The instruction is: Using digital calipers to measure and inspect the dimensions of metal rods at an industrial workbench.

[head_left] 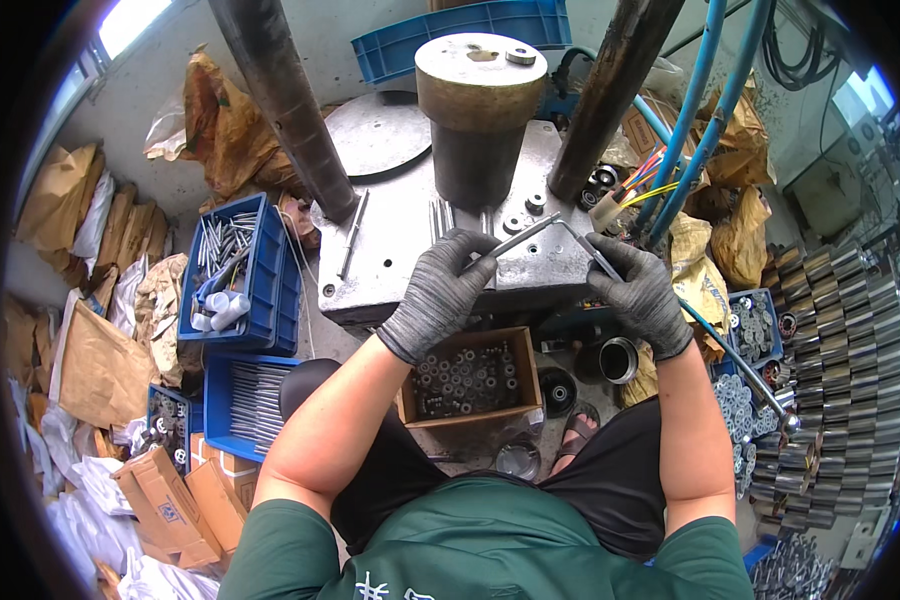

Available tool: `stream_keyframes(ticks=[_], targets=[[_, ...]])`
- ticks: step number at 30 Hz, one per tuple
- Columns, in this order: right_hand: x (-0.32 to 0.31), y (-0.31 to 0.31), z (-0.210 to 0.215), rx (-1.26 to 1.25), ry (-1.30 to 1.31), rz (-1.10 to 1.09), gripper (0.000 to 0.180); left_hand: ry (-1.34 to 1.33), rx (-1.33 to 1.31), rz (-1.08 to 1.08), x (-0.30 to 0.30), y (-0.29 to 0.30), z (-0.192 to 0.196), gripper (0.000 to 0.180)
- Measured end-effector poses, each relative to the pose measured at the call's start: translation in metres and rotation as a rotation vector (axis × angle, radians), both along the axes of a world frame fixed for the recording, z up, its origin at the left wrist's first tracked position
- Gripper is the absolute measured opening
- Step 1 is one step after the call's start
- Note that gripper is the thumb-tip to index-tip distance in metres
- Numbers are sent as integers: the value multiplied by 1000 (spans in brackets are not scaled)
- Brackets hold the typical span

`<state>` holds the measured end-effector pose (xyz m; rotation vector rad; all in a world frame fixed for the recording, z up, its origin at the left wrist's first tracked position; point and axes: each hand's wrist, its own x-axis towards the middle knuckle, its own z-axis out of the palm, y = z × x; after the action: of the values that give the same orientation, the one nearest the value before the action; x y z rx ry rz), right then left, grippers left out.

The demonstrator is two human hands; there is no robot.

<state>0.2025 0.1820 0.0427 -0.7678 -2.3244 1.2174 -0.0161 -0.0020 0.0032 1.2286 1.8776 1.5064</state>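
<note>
Both my hands wear grey knit gloves and rest over a steel press table [390, 250]. My left hand [445, 290] pinches one end of a thin metal rod [525, 236] that angles up to the right. My right hand [642, 290] grips a second thin metal rod [590, 250] that slants up to the left, and the two rods meet tip to tip between my hands. Several more rods [440, 215] lie on the table beside a thick steel cylinder [478, 115].
A cardboard box of small metal rings [467, 378] sits on my lap below the table. Blue crates of rods [232, 270] stand at my left. Stacked metal sleeves [830, 370] and washers [740, 400] fill the right. Two dark posts and blue hoses rise behind.
</note>
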Motion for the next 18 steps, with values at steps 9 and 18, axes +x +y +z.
stream_keyframes(ticks=[9, 18], targets=[[16, 0, 24, -102, -197, 207, 47, -259, 45, -154, -9, -9, 0, 25], [0, -22, 7, -228, -207, 302, 45, -586, 50, -277, -1, -10, 0, 33]])
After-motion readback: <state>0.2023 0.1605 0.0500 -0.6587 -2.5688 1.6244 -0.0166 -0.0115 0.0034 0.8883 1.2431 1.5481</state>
